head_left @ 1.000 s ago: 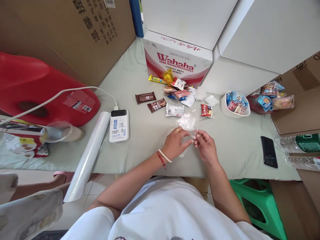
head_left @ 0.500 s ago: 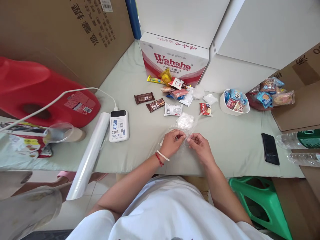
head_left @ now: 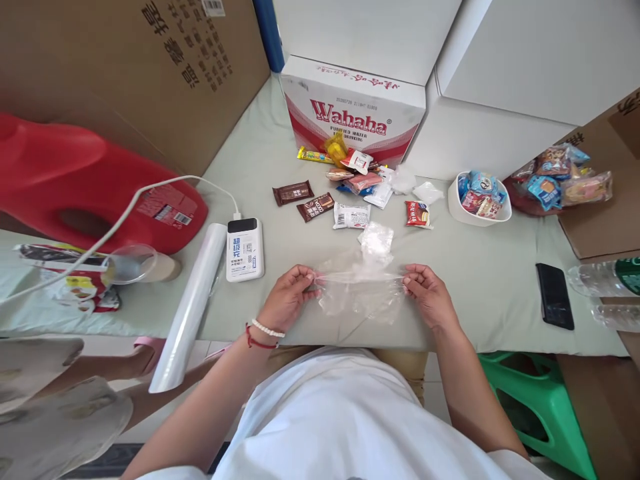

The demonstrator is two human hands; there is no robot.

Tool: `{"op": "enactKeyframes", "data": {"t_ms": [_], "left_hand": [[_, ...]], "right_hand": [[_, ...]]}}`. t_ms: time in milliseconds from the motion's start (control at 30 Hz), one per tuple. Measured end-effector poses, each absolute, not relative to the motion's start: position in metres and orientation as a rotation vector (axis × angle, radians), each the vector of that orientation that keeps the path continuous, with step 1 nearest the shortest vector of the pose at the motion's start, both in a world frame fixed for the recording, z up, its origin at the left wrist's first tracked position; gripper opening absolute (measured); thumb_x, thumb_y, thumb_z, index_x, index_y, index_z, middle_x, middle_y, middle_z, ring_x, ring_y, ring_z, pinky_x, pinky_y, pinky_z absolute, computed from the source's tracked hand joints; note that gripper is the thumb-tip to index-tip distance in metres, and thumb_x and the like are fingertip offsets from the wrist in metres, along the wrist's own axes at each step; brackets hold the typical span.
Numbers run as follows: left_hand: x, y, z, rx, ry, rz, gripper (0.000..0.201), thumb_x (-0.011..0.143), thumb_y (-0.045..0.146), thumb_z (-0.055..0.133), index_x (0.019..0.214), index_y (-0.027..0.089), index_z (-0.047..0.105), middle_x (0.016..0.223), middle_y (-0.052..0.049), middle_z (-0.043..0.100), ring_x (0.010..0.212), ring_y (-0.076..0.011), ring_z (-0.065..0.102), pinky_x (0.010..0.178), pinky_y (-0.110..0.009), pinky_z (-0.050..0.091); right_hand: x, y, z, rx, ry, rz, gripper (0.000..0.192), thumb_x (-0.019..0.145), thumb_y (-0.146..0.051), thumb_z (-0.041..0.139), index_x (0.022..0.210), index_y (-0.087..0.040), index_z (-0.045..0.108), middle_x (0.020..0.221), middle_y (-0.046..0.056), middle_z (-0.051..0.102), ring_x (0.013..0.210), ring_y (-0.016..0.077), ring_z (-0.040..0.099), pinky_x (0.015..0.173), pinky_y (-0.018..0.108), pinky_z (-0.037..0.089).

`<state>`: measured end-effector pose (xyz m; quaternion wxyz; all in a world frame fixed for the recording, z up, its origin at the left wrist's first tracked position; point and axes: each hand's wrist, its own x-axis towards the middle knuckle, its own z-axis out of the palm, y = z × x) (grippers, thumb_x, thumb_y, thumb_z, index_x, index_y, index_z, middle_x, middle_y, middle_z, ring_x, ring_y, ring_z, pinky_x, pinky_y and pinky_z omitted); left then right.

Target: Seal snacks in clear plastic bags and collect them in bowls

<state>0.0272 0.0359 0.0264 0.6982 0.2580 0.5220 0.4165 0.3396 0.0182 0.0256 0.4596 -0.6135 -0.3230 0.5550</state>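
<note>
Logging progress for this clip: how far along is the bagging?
Done: nothing bagged that shows. In hand: left hand and right hand stretch an empty clear bag between them. Left: snacks lie loose on the table, more in the bowl.

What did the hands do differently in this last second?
The left hand and right hand, close together before, moved apart, stretching the clear bag wide between them. Both kept their grip. The snacks and power bank stayed put.
</note>
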Motion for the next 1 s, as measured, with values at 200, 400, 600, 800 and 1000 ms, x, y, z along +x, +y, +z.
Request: {"op": "enactKeyframes", "data": {"t_ms": [200,400,600,800,1000], "left_hand": [[0.014,0.054,0.041,0.924,1.438,0.936,0.059,0.088,0.077,0.051,0.102,0.021,0.063,0.116,-0.011,0.07,0.11,-0.0256,0.065,0.084,-0.037,0.052],[0.051,0.12,0.061,1.755,1.572,0.42,0.052,0.085,0.068,0.058,0.101,0.019,0.066,0.109,-0.014,0.071,0.108,-0.0324,0.064,0.092,-0.041,0.048],[0.071,0.133,0.05,1.772,1.194,0.225,0.033,0.08,0.046,0.066,0.063,0.021,0.056,0.058,0.002,0.049,0.059,-0.0157,0.048,0.059,-0.028,0.033],[0.048,0.097,0.023,1.181,1.353,0.832,0.037,0.087,0.057,0.055,0.075,0.022,0.05,0.057,0.008,0.035,0.05,-0.0111,0.035,0.051,-0.025,0.027],[0.036,0.071,0.012,1.272,1.529,0.905,0.038,0.092,0.059,0.052,0.08,0.023,0.057,0.057,0.006,0.038,0.055,-0.0144,0.039,0.057,-0.027,0.031]], "right_hand": [[0.343,0.017,0.033,-1.531,-0.93,1.408,0.048,0.071,-0.045,0.086,0.108,-0.022,0.065,0.083,-0.002,0.063,0.071,0.0125,0.055,0.071,0.029,0.048],[0.336,0.02,0.041,-1.514,-1.117,1.441,0.046,0.079,-0.043,0.081,0.116,-0.024,0.063,0.087,-0.002,0.064,0.075,0.0136,0.058,0.075,0.03,0.049],[0.347,0.013,0.039,-1.536,-1.156,1.369,0.047,0.082,-0.044,0.079,0.121,-0.025,0.061,0.089,0.0,0.064,0.078,0.0145,0.058,0.076,0.03,0.049],[0.365,-0.013,0.023,-1.706,-1.092,1.284,0.052,0.078,-0.055,0.078,0.116,-0.023,0.063,0.083,0.0,0.064,0.072,0.0149,0.057,0.07,0.03,0.049],[0.398,-0.006,0.042,-1.879,-1.392,1.288,0.051,0.078,-0.062,0.076,0.11,-0.023,0.073,0.102,0.008,0.073,0.093,0.0237,0.067,0.082,0.037,0.054]]}}
